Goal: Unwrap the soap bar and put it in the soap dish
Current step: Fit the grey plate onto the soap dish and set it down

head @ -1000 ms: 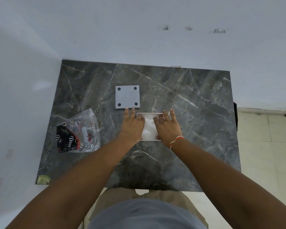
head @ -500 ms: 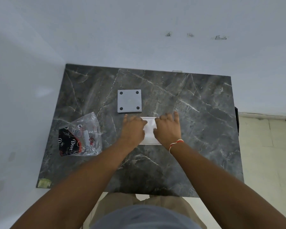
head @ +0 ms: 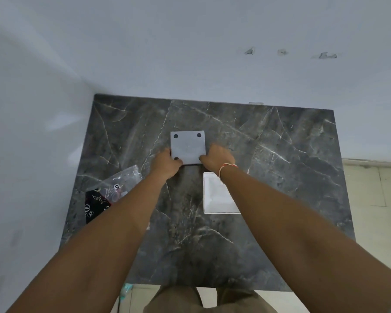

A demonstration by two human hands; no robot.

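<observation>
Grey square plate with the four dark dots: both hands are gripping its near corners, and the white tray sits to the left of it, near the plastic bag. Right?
Not quite. The head view shows the left hand and right hand on the near corners of the grey square plate, but the white tray lies nearer and to the right, under the right forearm. The plastic bag is on the left.

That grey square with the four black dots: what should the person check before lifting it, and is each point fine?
1. Left hand on the grey square: ok, at its near left corner.
2. Right hand on it: ok, at its near right corner.
3. White tray out of the way: ok, nearer, apart.
4. Plastic bag clear: ok, far left.
5. Firm grip: cannot tell.
</observation>
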